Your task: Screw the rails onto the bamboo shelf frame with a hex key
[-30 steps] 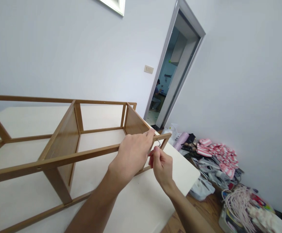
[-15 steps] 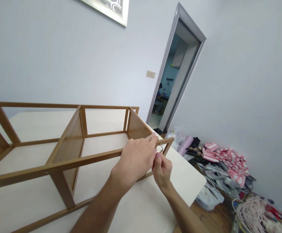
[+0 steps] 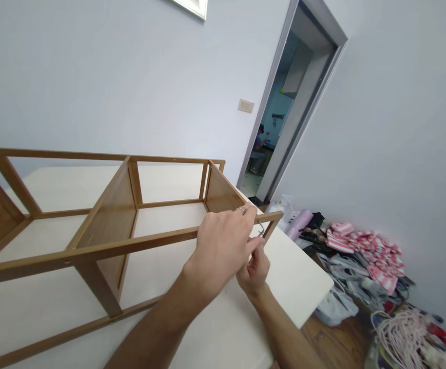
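A brown wooden shelf frame (image 3: 103, 207) lies on its side on a white table (image 3: 215, 328). My left hand (image 3: 220, 246) grips the frame's near rail close to its right end, a ring on one finger. My right hand (image 3: 254, 269) sits just below and behind it, pinching a small metal hex key (image 3: 260, 229) whose tip meets the rail near the right corner. Part of my right hand is hidden by the left.
A doorway (image 3: 284, 118) at the back right opens to another room where a person sits. On the floor to the right lie pink striped cloths (image 3: 364, 246), bags and a bundle of pale cords (image 3: 403, 328). The table's right corner ends near them.
My right hand has dropped lower and tucked behind the left, turning the hex key at the rail. The view has shifted slightly to the left and up.
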A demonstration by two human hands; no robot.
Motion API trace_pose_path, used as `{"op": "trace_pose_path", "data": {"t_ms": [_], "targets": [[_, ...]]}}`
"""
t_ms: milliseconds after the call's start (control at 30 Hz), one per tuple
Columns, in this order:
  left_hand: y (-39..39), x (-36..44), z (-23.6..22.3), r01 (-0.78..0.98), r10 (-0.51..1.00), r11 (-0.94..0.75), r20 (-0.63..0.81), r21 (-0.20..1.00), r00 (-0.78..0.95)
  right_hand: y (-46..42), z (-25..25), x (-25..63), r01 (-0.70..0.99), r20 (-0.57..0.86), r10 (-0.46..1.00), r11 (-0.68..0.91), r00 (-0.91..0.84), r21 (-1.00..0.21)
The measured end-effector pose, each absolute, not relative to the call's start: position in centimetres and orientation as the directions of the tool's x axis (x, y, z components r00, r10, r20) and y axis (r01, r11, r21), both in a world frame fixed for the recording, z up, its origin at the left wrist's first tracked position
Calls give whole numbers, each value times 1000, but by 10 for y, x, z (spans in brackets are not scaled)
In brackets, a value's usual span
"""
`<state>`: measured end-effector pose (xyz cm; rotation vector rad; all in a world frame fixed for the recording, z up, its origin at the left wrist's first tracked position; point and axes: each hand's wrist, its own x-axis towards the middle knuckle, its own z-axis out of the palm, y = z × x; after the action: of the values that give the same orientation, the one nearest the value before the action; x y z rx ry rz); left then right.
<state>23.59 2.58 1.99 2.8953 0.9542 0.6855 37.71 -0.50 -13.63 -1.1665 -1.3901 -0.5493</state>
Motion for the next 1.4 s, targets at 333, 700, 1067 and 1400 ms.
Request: {"op": "trace_pose_path", "data": {"t_ms": [333,700,1067,1400], "targets": [[24,235,19,573,560,-813,413,105,718,-10,-140,378,819,872,428,395,237,-417],[5,255,11,630,593,-774,416,58,690,-12,-144,382,750,806,480,375,346,-545],[3,254,15,621,586,-783,385,42,713,-15,-144,387,787,863,338,376,376,-489],[1,254,13,634,592,-772,407,38,696,-10,-136,390,814,897,110,383,429,-437]]}}
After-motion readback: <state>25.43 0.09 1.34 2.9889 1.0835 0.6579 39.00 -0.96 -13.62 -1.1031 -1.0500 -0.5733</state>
